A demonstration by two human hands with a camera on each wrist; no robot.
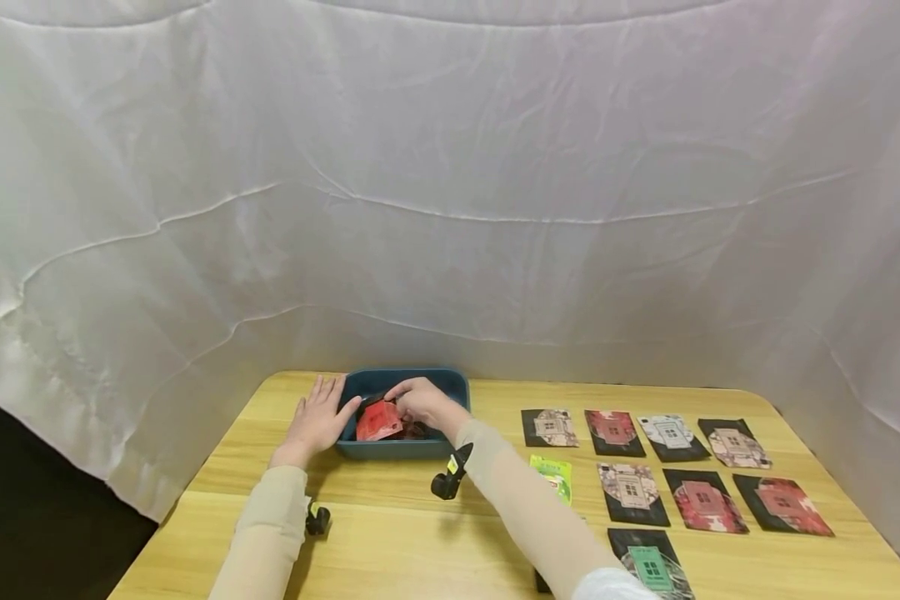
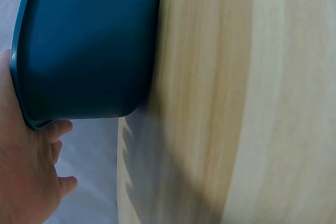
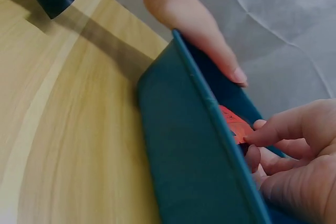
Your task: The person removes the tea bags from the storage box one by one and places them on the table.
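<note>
A blue plastic bin (image 1: 393, 451) stands at the back of the table with several sachets heaped inside. My left hand (image 1: 318, 423) rests against the bin's left end, fingers spread and fairly straight, its thumb over the rim. Reaching into the bin, my right hand (image 1: 426, 403) pinches the edge of a red sachet (image 1: 378, 422) between thumb and fingers. The right wrist view shows those fingertips on the red sachet (image 3: 236, 123), partly hidden behind the bin wall (image 3: 178, 124). Darker sachets lie around it, mostly covered by the hand.
On the right of the wooden table (image 1: 390, 533), several sachets lie in rows, among them a red and black one (image 1: 613, 432) and a green-labelled one (image 1: 651, 567). A bright green packet (image 1: 555, 477) is partly behind my right forearm. Grey curtain (image 1: 450, 275) hangs behind.
</note>
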